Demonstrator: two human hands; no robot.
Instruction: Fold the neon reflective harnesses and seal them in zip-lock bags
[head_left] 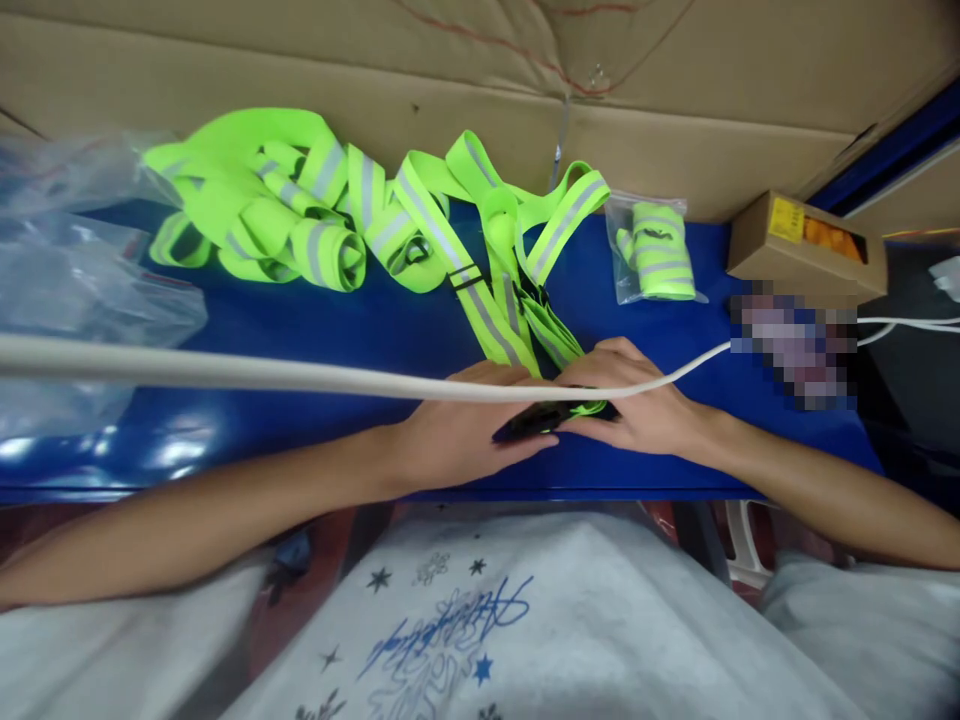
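Observation:
A neon-green strap with a grey reflective stripe point(487, 315) runs across the table to my two hands, which are close together near the front edge. My left hand point(457, 440) is closed around the strap's near end and a dark, flat piece point(529, 421). Pressed close beside it, my right hand point(656, 415) is also closed on the strap bundle, with a bit of green showing by the dark piece. Black sliders point(466, 279) sit on the webbing. The fingertips are partly hidden.
A pile of rolled reflective straps point(259, 215) lies at the back left, beside clear plastic bags point(97, 270). A bagged strap roll point(660, 250) and a cardboard box point(780, 240) stand at the back right. A white cable point(300, 374) crosses in front of my hands.

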